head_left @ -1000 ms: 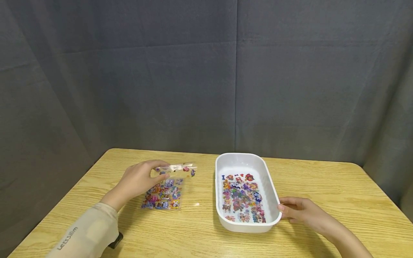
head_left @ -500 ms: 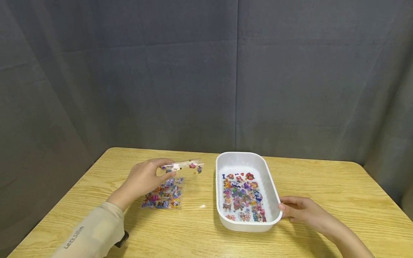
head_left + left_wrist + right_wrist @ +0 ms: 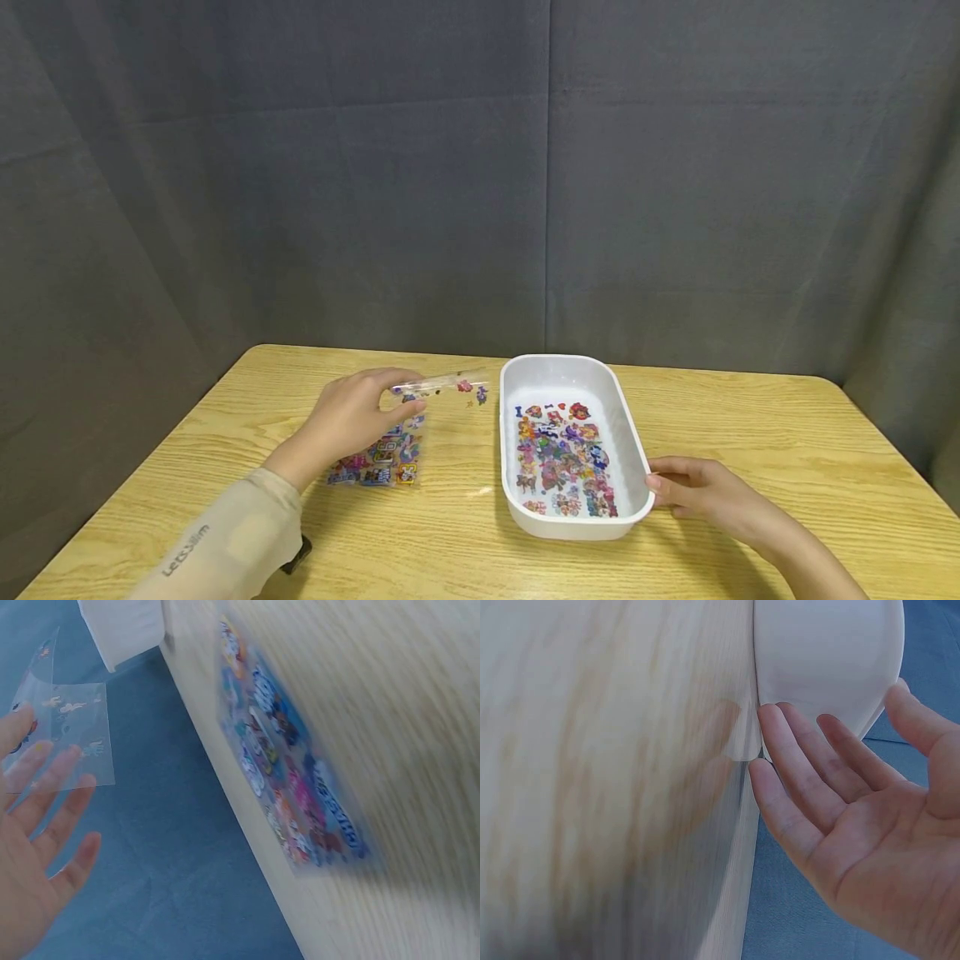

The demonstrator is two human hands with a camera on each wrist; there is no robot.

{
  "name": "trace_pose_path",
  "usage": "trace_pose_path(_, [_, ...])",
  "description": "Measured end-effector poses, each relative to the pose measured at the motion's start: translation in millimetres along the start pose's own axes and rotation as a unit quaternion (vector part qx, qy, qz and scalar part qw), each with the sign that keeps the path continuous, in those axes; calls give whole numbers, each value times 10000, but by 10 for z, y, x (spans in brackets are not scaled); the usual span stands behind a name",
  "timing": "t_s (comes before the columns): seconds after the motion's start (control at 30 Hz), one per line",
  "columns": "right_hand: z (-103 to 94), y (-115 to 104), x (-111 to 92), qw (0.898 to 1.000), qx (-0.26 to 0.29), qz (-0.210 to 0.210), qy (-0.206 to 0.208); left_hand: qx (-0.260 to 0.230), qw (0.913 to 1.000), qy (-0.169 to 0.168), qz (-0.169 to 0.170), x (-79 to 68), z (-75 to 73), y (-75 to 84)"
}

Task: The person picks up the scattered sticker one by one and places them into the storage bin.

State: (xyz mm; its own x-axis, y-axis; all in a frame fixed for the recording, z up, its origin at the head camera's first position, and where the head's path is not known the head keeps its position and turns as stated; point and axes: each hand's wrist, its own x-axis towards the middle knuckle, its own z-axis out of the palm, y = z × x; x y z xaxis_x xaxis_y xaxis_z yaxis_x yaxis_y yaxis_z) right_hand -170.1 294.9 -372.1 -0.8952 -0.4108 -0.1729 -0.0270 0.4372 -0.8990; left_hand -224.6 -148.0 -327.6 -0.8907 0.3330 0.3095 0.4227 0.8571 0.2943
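My left hand (image 3: 352, 421) pinches a clear sticker sheet (image 3: 482, 395) between thumb and fingers, raised over the table and bent along its upper edge. In the left wrist view, the held sheet (image 3: 88, 754) is see-through with small printed figures. Below the hand, more colourful sticker sheets (image 3: 375, 468) lie flat, partly covered by it. A white rectangular tray (image 3: 576, 530) stands to the right, with sticker sheets (image 3: 558, 467) on its bottom. My right hand (image 3: 701, 496) touches the tray's near right corner, thumb at the rim. In the right wrist view its fingers (image 3: 802, 765) extend against the outer wall.
The wooden table (image 3: 435, 550) carries these things. Its back edge runs close to a grey curtain (image 3: 420, 208). A small black object (image 3: 296, 556) shows under the left sleeve (image 3: 225, 533).
My left hand has moved right with the held sticker sheet, bringing its far edge close to the tray's left rim. The right hand and the tray have stayed in place.
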Motion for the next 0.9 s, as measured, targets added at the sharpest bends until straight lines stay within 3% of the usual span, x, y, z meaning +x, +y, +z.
trace_pose_path(0.9, [-3, 1, 12, 9999, -139, 53, 45, -162, 9991, 119, 382, 89, 49, 278])
